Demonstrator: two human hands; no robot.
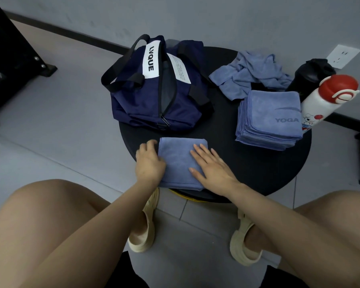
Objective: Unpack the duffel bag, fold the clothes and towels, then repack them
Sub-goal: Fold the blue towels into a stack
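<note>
A folded blue towel [178, 159] lies at the near edge of the round black table [247, 169]. My right hand [210, 166] presses flat on its right half with straight fingers. My left hand [149, 162] sits at the towel's left edge with its fingers curled over that edge. Behind the towel stands the navy duffel bag [154, 88], zip open, handles up. A stack of folded blue towels [270, 119], the top one marked YOGA, sits at the right. An unfolded blue cloth [247, 73] lies crumpled behind the stack.
A white bottle with a red cap [328, 100] and a black bottle [308, 77] stand at the table's right rim. A wall socket [343, 56] is behind them. Dark equipment [6, 57] stands at the left on the floor. My knees and sandalled feet are under the near edge.
</note>
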